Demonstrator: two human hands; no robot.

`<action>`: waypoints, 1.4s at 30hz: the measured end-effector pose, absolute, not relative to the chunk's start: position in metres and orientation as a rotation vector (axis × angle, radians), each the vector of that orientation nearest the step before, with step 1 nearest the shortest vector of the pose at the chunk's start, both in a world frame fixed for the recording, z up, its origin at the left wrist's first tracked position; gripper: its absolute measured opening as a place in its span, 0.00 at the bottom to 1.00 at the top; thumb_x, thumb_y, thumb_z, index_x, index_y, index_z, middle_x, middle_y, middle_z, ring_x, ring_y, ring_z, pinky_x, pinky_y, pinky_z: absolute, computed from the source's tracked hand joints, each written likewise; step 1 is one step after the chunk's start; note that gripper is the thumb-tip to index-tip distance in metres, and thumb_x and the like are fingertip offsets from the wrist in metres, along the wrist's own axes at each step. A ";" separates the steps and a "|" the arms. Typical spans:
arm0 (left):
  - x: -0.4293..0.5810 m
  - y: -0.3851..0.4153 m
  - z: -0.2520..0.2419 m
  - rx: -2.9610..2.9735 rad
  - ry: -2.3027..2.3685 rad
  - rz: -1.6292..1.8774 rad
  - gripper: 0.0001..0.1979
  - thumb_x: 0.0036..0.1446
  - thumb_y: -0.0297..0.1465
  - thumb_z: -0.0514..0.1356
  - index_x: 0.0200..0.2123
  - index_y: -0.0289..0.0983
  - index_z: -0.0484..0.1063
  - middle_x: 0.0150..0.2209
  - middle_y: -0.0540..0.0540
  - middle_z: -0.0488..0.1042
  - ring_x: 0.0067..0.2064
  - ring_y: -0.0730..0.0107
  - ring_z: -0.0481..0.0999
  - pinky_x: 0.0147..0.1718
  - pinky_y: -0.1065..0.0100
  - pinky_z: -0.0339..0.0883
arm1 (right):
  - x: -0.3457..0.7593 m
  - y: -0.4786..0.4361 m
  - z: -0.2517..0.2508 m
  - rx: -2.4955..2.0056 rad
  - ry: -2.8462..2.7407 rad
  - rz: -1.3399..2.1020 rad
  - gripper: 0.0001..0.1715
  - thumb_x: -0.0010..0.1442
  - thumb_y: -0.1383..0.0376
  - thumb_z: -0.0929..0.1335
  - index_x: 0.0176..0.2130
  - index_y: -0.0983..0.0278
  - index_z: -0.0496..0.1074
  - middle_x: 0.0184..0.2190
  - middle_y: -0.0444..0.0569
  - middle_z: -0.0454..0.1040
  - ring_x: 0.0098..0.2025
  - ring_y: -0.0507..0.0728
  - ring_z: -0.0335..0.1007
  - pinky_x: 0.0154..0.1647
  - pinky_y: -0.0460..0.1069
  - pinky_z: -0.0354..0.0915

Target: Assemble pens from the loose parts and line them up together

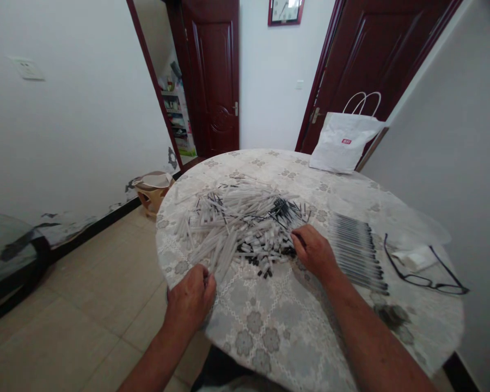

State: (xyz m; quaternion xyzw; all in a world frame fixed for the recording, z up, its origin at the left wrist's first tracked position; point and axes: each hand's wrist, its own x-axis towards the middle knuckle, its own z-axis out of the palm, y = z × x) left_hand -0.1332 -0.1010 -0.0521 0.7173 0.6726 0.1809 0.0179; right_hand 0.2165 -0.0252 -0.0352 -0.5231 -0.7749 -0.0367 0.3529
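- Translucent tubes (224, 250) lie heaped on the patterned tablecloth (298, 337), mixed with thin black rods (283, 209).
- Left hand (191, 296): fingers curled at the heap's near-left edge; whether it grips a tube, I cannot tell.
- Right hand (315, 251): fingers bent in beside short white pieces (265, 242); its grip is unclear.
- Dark-tipped sticks (357, 250) lie in a row right of that hand, near eyeglasses (418, 281).

Hands, two, bare, well apart. Left hand (191, 291): back upward, fingers curled, thumb on inner side. Right hand (313, 251): farther forward, fingers bent inward. Left forearm (157, 351): bare, angled inward. Right forearm (371, 326): bare, slanting forward from lower right.
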 end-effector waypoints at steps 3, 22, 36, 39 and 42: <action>-0.138 -0.102 -0.050 2.188 2.013 0.716 0.09 0.66 0.37 0.51 0.36 0.40 0.66 0.32 0.46 0.75 0.34 0.62 0.78 0.37 0.64 0.65 | 0.217 -0.024 -0.037 -1.345 -2.001 -0.096 0.08 0.70 0.63 0.63 0.42 0.61 0.71 0.38 0.51 0.74 0.40 0.59 0.71 0.44 0.51 0.66; -0.103 -0.099 -0.013 1.590 1.499 1.178 0.16 0.62 0.43 0.60 0.46 0.39 0.77 0.30 0.50 0.77 0.32 0.66 0.77 0.36 0.67 0.70 | 0.214 -0.025 -0.034 -1.333 -2.015 -0.042 0.06 0.69 0.65 0.64 0.40 0.61 0.71 0.36 0.50 0.72 0.39 0.58 0.70 0.42 0.51 0.65; -0.042 -0.028 0.006 1.073 1.112 1.445 0.19 0.57 0.45 0.65 0.43 0.36 0.74 0.31 0.49 0.74 0.30 0.70 0.76 0.28 0.69 0.73 | 0.217 -0.024 -0.032 -1.324 -1.954 -0.066 0.06 0.69 0.66 0.64 0.40 0.61 0.71 0.36 0.50 0.72 0.39 0.58 0.70 0.42 0.51 0.65; -0.041 -0.018 0.011 1.020 1.081 1.547 0.20 0.57 0.46 0.65 0.43 0.36 0.73 0.38 0.46 0.77 0.36 0.65 0.80 0.28 0.67 0.76 | 0.217 -0.025 -0.030 -1.322 -1.973 -0.054 0.06 0.69 0.66 0.64 0.40 0.61 0.71 0.35 0.50 0.72 0.38 0.58 0.69 0.42 0.51 0.64; -0.046 -0.010 0.013 1.043 1.043 1.615 0.18 0.59 0.45 0.63 0.43 0.36 0.71 0.43 0.43 0.79 0.41 0.62 0.81 0.31 0.64 0.78 | 0.217 -0.026 -0.028 -1.320 -1.989 -0.029 0.06 0.69 0.66 0.64 0.40 0.61 0.71 0.36 0.50 0.71 0.39 0.58 0.69 0.43 0.51 0.65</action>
